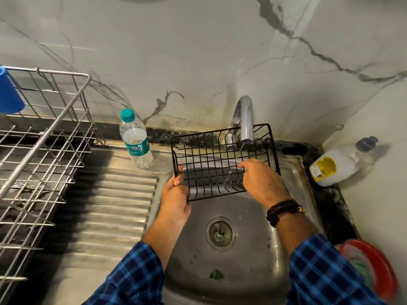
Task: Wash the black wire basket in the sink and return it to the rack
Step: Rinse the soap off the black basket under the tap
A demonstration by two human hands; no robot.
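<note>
Black wire basket [222, 164] under the tap [245, 119], centre frame, above the sink [253, 249].
The grip of the left hand [176, 194] wraps its lower-left corner; the right hand [262, 179] pinches a wire. Rotating it should wet every wire.

We are seeing a rather dim, slightly yellow indoor light that is coming from above and from the left. The silver wire dish rack [44, 139] is throwing a dark, soft shadow onto the ribbed stainless steel draining board [123, 208], where pale streaks of glare are also lying. The white plastic jug with a yellow label [343, 164] is casting a soft shadow to its right. The black wire basket [220, 164] in the centre is appearing sharp. The wide lens is bending the lines near the edges, and the red round bowl [383, 267] in the lower right corner is smearing into blur.
</note>
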